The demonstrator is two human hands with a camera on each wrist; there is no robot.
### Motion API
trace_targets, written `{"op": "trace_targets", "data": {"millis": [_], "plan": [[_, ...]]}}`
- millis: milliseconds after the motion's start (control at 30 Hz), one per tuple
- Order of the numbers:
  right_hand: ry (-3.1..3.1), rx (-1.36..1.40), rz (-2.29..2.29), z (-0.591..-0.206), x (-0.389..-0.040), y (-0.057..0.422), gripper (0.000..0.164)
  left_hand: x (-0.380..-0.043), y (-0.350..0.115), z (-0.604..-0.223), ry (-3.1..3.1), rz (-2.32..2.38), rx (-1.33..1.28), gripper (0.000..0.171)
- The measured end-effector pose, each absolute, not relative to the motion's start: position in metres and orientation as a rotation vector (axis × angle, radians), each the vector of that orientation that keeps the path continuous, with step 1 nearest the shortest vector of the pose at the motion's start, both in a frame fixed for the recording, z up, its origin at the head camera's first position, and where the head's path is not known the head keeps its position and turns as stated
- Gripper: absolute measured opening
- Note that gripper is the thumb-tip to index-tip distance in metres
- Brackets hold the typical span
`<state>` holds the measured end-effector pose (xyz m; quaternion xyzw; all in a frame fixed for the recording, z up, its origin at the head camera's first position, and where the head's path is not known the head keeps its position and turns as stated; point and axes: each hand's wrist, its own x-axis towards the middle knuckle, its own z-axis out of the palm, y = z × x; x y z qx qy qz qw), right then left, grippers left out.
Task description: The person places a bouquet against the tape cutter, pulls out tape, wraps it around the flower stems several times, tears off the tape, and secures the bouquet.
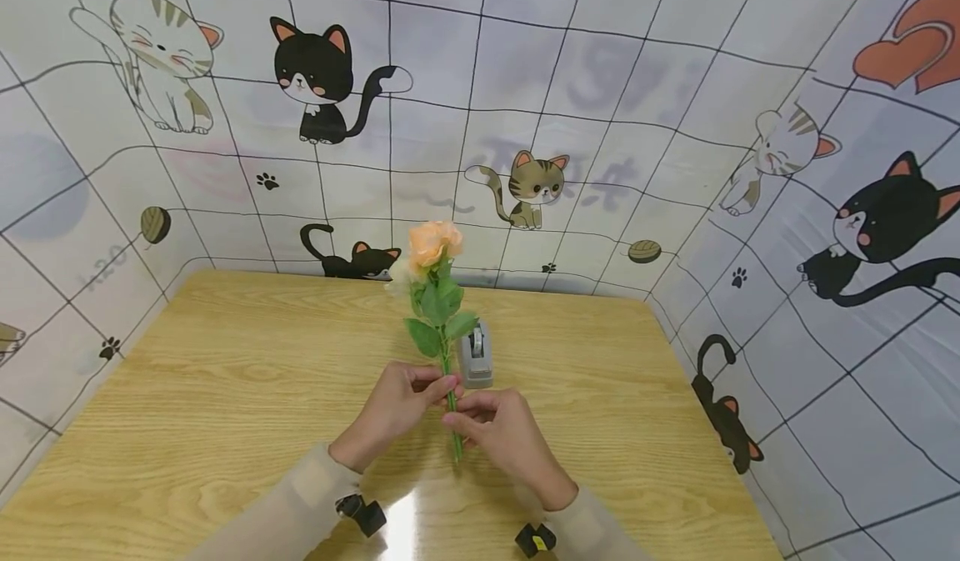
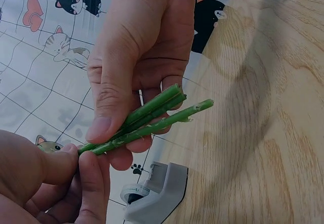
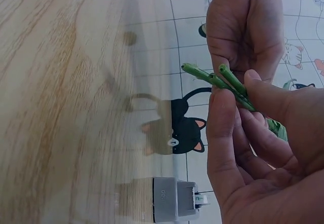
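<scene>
Artificial roses, a peach one [image 1: 435, 242] and a paler one [image 1: 403, 272], stand bunched over the table, with green leaves [image 1: 438, 304] below them. My left hand [image 1: 399, 401] pinches the green stems [image 2: 147, 127] between thumb and fingers. Lower down, the thumb and fingers of my right hand [image 1: 512, 436] also hold the stems, near their cut ends [image 3: 191, 70]. Several stem ends stick out side by side past the right fingers. Just beyond the hands sits a grey tape dispenser [image 1: 483, 371], which neither hand appears to hold.
A wood-grain table [image 1: 247, 361] lies beneath the hands. A white cloth with printed cats and grid lines [image 1: 435, 144] hangs at its back and sides. Small black devices [image 1: 362, 515] are strapped at both wrists. Light glares off the table's near part.
</scene>
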<state>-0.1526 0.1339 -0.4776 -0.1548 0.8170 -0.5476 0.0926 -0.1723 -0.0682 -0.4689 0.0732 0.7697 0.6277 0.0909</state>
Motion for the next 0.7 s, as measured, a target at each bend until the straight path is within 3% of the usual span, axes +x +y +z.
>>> {"op": "trace_targets", "data": {"millis": [433, 700], "plan": [[2.456, -0.423, -1.624, -0.4725, -0.1512, 0.1381, 0.011, -0.1719, -0.0685, -0.4689, 2.260, 1.833, 0.325, 0.028], [2.482, -0.399, -1.596, -0.4714, -0.1498, 0.1436, 0.016, -0.1710, -0.0708, -0.4708, 2.260, 1.793, 0.384, 0.035]]}}
